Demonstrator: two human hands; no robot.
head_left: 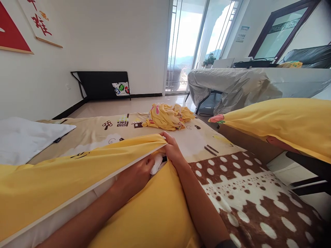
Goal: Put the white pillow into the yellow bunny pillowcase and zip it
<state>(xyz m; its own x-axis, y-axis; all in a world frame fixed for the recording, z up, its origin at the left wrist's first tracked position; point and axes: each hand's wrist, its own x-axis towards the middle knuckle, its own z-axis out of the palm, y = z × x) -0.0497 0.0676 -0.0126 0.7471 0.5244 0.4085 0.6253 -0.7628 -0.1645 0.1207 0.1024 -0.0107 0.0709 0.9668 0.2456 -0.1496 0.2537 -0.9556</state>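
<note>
A yellow pillowcase lies across the front of the bed, its long zip-edged opening gaping with white filling showing inside. Through that opening reaches my left hand, its fingers closed on a white corner of the inner pillow near the case's far corner. My right hand pinches the yellow fabric at that same corner from outside, thumb and fingers together. The two hands are close to each other, the left one lower and partly inside the cloth.
Crumpled yellow cloth lies on the patterned blanket. A white pillow is at left, a yellow cushion at right. Behind stand a plastic-covered table and a black folded frame against the wall.
</note>
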